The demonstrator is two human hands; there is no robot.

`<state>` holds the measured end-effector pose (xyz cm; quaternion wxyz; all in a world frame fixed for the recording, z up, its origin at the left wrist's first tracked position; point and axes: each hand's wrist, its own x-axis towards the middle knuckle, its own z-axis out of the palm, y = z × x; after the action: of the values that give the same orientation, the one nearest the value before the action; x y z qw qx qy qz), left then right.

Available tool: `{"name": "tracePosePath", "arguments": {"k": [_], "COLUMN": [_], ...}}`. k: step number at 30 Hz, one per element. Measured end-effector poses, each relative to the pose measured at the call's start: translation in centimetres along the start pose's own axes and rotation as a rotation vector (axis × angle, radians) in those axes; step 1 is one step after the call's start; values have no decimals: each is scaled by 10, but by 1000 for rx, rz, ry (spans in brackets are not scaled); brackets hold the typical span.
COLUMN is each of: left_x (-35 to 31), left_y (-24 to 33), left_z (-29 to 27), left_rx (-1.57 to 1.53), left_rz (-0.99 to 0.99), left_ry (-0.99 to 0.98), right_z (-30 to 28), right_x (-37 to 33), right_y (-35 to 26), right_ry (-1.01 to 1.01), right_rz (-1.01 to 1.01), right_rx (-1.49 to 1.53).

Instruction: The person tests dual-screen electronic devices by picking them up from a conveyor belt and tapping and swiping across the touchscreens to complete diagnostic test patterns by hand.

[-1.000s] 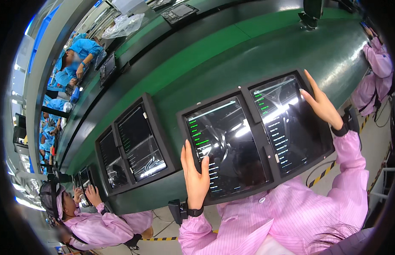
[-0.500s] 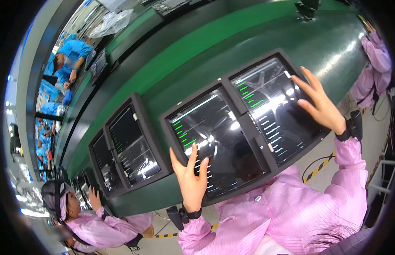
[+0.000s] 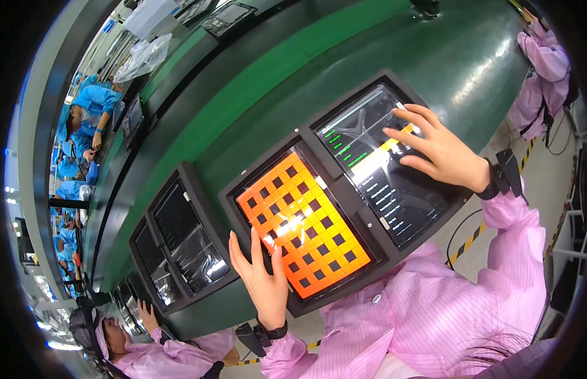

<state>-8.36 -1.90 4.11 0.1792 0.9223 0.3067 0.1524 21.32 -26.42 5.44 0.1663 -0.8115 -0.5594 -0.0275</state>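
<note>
- Since the earlier frames the left tablet (image 3: pixel 303 222) has changed from a dark screen with green text lines to a bright orange and yellow checkerboard with dark squares, and both hands have slid further onto the glass.
- The left hand (image 3: pixel 262 275) lies flat and open, fingers spread wide, holding nothing; its fingertips (image 3: pixel 254 235) rest on the lower left corner of the checkerboard screen and on the dark frame beside it.
- The right hand (image 3: pixel 435 150) is open too, fingers fanned and slightly curled, gripping nothing; its fingertips touch the upper part of the right tablet (image 3: pixel 385 164), near a yellow bar on that screen.
- The right tablet shows a dark screen with green and white text lines and a strong glare streak.
- The two tablets sit side by side, touching, each in a black holder, tilted on the dark green worktop (image 3: pixel 394 63), just in front of the person.
- Both wrists wear dark straps (image 3: pixel 497 180) over pink striped sleeves (image 3: pixel 514 252).
- Further left along the worktop stands another pair of dark tablets (image 3: pixel 183 243) in holders, well apart from the first pair.
- A co-worker in pink (image 3: pixel 148 354) at the lower left reaches toward that pair.
- Other people in blue (image 3: pixel 91 107) work beyond the far side of the worktop, at the upper left.
</note>
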Motion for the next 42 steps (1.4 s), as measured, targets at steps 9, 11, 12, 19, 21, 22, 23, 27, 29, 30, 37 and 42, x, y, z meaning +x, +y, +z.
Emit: {"name": "tracePosePath", "arguments": {"k": [9,11,12,19,21,22,23,27,29,30,37,42], "left_x": [45,48,48,58,59,60,62,71,75,78,99,108], "left_y": [-11,-14,-16,-21,-24,-24,-24,-11,-7,-2,32,38], "left_z": [6,5,6,17,18,20,22,26,30,31,45,55], "left_rx": [83,54,62,107,151,168,184,178,183,184,119,122], "left_rz": [96,75,86,99,92,107,122,173,201,233,342,389], "left_ry": [35,40,31,18,19,11,3,-22,-24,-43,-133,-104], "right_z": [30,39,45,54,52,51,50,43,36,33,20,22], "right_x": [63,77,81,89,91,89,88,82,77,74,46,35], "right_y": [16,10,9,8,8,8,9,18,24,27,56,70], "right_ry": [-47,-16,-59,-5,-12,-27,-41,-43,-38,-35,-13,79], "right_rz": [-141,-198,-185,-280,-292,-257,-221,-198,-190,-172,-37,-30], "right_rx": [35,-37,5,-43,-23,-32,-41,-85,-82,-69,-116,-110]}}
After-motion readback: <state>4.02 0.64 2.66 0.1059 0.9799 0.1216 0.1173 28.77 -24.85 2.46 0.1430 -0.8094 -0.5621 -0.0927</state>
